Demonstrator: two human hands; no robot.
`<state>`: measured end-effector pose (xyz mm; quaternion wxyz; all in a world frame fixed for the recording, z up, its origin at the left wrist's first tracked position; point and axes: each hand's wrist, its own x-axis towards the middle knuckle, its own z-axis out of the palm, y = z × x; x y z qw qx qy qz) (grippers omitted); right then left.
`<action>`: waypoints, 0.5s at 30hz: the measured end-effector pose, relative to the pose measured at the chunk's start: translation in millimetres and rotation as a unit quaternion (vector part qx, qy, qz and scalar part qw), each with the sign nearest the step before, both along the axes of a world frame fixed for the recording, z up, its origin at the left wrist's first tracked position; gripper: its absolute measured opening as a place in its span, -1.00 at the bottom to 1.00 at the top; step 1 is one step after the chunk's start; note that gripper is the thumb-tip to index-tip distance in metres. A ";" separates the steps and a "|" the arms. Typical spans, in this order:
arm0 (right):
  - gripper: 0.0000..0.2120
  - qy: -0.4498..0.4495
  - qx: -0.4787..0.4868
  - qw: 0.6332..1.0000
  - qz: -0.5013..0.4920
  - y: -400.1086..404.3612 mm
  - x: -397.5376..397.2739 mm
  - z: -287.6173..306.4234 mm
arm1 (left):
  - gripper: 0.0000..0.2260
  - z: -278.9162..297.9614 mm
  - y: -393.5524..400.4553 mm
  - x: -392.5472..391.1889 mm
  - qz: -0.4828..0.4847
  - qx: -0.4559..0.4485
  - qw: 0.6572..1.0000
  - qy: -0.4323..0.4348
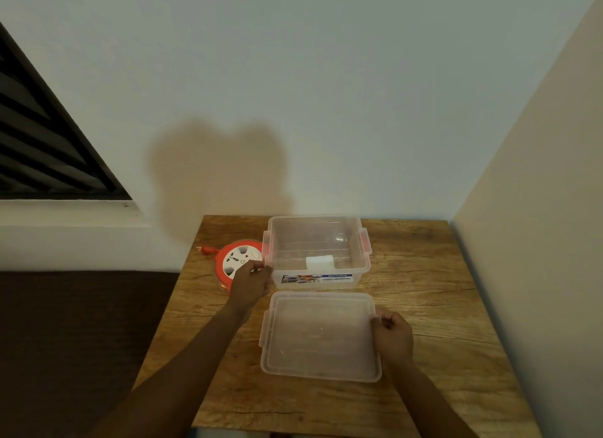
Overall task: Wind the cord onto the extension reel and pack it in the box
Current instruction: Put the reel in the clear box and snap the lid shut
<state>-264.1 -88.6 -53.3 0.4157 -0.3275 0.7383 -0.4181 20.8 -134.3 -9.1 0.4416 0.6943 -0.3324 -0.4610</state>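
The extension reel (232, 264), red with a white socket face, lies flat on the wooden table (424, 307), and my left hand (251, 282) sits on its near right edge with the fingers curled over the rim, gripping it. The red plug (206, 249) pokes out past the reel's far left side, away from my grip. Just to the right of that hand, almost touching my knuckles, stands the clear plastic box (318, 253), open at the top, with a small white block (319, 262) inside and a printed label (316, 278) on its near wall. Nearer to me lies the lid (321, 336), flat on the table. My right hand (391, 335) pinches the lid's right edge with curled fingers. A dark louvred window (42, 144) is far off to my left.
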 end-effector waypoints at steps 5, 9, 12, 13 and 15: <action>-0.87 0.009 0.017 1.000 -0.009 -11.1 4.5 -0.3 | -0.95 1.9 1.0 -0.3 -0.004 0.003 1.000 -0.008; -0.87 0.021 0.019 1.000 0.009 -13.9 5.2 -0.7 | -0.96 3.5 1.8 0.7 -0.009 0.000 1.000 -0.007; -0.84 0.065 0.017 0.996 0.053 -16.3 1.4 3.8 | -0.93 3.5 3.0 0.6 -0.011 -0.002 1.000 -0.003; -0.84 0.088 0.017 0.993 0.075 -16.9 -0.8 5.7 | -0.93 4.0 2.9 1.1 -0.011 -0.004 1.000 -0.002; -0.81 0.144 0.014 0.980 0.135 -17.4 -7.1 8.1 | -0.95 5.1 2.8 1.4 -0.009 -0.006 1.000 -0.003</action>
